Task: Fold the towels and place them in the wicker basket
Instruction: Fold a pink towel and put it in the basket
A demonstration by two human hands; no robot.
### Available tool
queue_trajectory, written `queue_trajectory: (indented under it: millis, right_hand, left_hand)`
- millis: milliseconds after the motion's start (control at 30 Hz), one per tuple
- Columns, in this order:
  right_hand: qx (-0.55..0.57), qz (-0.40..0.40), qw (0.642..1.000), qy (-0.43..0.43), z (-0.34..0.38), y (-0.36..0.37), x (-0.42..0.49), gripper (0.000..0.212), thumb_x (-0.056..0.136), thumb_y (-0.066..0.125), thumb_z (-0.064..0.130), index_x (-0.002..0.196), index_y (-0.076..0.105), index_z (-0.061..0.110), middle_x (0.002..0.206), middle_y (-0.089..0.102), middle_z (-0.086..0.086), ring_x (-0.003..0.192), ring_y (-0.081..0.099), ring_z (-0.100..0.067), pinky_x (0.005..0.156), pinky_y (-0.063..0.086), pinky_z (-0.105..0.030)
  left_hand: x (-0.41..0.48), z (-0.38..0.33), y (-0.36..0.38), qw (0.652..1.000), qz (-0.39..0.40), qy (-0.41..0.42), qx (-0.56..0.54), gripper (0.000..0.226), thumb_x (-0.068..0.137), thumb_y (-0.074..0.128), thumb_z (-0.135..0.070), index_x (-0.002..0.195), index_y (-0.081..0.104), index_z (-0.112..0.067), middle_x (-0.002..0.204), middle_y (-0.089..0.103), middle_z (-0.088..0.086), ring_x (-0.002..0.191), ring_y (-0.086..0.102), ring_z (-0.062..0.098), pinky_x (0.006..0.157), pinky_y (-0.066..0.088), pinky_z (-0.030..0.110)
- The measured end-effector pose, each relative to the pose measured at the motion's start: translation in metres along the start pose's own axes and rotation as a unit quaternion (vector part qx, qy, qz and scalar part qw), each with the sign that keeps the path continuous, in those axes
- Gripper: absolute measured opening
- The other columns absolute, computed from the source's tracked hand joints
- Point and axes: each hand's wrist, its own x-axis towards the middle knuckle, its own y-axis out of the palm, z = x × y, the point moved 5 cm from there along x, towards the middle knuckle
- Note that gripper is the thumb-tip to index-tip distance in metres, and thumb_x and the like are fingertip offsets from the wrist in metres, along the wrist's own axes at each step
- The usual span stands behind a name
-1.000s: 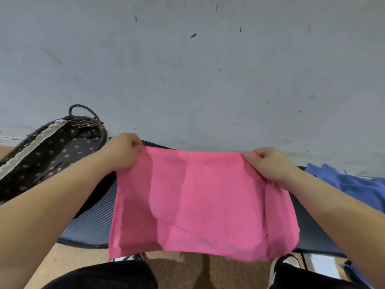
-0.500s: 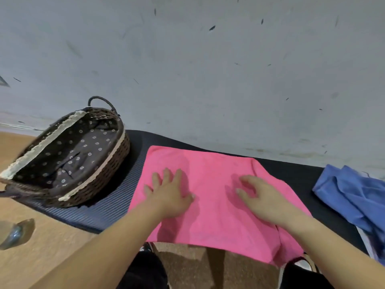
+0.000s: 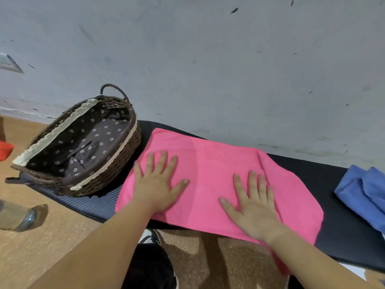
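1. The pink towel (image 3: 216, 170) lies spread out on a dark mat (image 3: 343, 232). Its near edge reaches past the mat's front edge, and its near right corner hangs down there.
2. The left hand (image 3: 158, 184) lies palm down on the left part of the pink towel. The fingers are straight and spread, pressing flat and gripping nothing.
3. The right hand (image 3: 252, 207) lies palm down on the right part of the same towel. The fingers are straight and slightly spread, and it also grips nothing.
4. The two hands are apart, with a strip of bare pink cloth between them.
5. The wicker basket (image 3: 120, 163) stands on the left end of the mat, just beside the pink towel's left edge. Whether they touch cannot be told. It has a dark flowered lining, a pale lace trim along the rim and a loop handle at the far end. The pink towel is outside it, to its right.
6. A blue towel (image 3: 362, 192) lies bunched at the right end of the mat, well apart from the pink towel.
7. The mat runs along a scuffed grey wall (image 3: 208, 69) and rests on a tan floor (image 3: 52, 247).
8. A clear bottle (image 3: 16, 217) lies on the floor at the left edge. A red item (image 3: 5, 150) beyond it is cut off by the frame and cannot be identified.
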Motion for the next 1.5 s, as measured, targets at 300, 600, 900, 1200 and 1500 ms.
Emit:
queue_trajectory:
  millis: [300,600,900,1200,1500]
  right_hand:
    - [0.279,-0.152,0.948,0.011,-0.090,-0.083,-0.033,0.032,0.097,0.062,0.041,0.124,0.068,0.025,0.122,0.064,0.009,0.105,0.061,-0.002,0.084,0.041,-0.007]
    - [0.095,0.041,0.975,0.197,-0.169,-0.069,-0.071,0.053,0.086,0.053,0.070,0.071,0.053,0.020,0.067,0.062,0.003,0.060,0.062,-0.016,0.061,0.052,-0.030]
    - [0.253,-0.047,0.958,0.127,-0.158,-0.032,-0.074,0.026,0.093,0.057,0.037,0.074,0.051,0.019,0.074,0.059,0.002,0.068,0.060,-0.020,0.065,0.054,-0.039]
    - [0.565,-0.142,0.806,0.102,-0.170,-0.064,-0.081,0.027,0.106,0.046,0.032,0.086,0.042,0.015,0.067,0.045,0.005,0.046,0.037,-0.002,0.047,0.035,-0.020]
    - [0.544,-0.218,0.781,0.215,-0.239,-0.062,-0.083,0.037,0.098,0.057,0.049,0.088,0.052,0.013,0.071,0.061,-0.002,0.056,0.057,-0.014,0.054,0.055,-0.037]
  left_hand:
    - [-0.004,-0.020,-0.023,0.994,-0.098,0.049,0.003,0.074,0.095,0.027,-0.058,0.158,0.034,-0.020,0.168,0.022,0.015,0.155,0.016,0.041,0.121,0.013,0.069]
    - [0.004,-0.250,-0.054,0.939,-0.068,0.328,-0.079,0.039,0.100,0.048,-0.030,0.127,0.070,-0.012,0.145,0.059,0.014,0.134,0.055,0.033,0.115,0.041,0.045]
    - [0.050,-0.353,-0.019,0.937,0.106,0.322,0.084,0.031,0.095,0.056,-0.017,0.125,0.060,-0.023,0.116,0.056,0.000,0.110,0.053,0.023,0.088,0.049,0.040]
    - [0.068,-0.363,-0.081,0.947,0.034,0.278,-0.160,0.013,0.092,0.063,-0.019,0.090,0.050,-0.022,0.081,0.059,-0.008,0.074,0.055,0.016,0.066,0.046,0.031]
    - [0.098,-0.392,-0.060,0.963,-0.006,0.247,-0.104,0.048,0.085,0.066,-0.011,0.131,0.058,-0.024,0.155,0.040,0.008,0.144,0.035,0.026,0.118,0.031,0.037]
